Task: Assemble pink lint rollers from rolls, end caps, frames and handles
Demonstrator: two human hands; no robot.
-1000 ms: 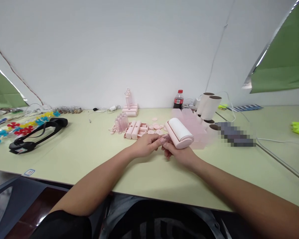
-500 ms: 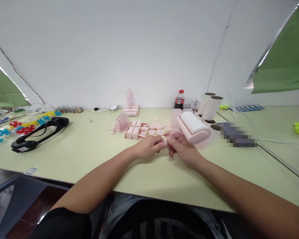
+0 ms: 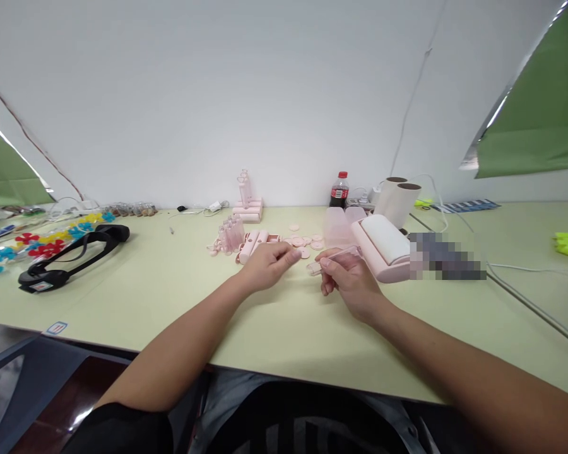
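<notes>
My right hand (image 3: 353, 280) grips a lint roller by its clear pink handle (image 3: 337, 257), the handle's free end pointing left. The handle leads up to a pale pink roller head (image 3: 385, 249) with a white sheet roll, tilted over the table. Apart from the roller, my left hand (image 3: 267, 266) hovers to the left, thumb against curled fingers; whatever may be between them is hidden. Just behind it lie pink cylindrical cases (image 3: 253, 244), partly covered by the hand, and several flat pink discs (image 3: 303, 241).
Clear pink handles (image 3: 231, 233) stand left of the cases. More pink parts (image 3: 247, 208) stand by the wall. Translucent pink covers (image 3: 338, 227), a cola bottle (image 3: 339, 189) and white paper rolls (image 3: 397, 200) are at back right. A black strap (image 3: 76, 258) lies left.
My left hand has let go of the handle's end and moved left. My right hand keeps the lint roller, whose head has swung to the right and slightly down.
</notes>
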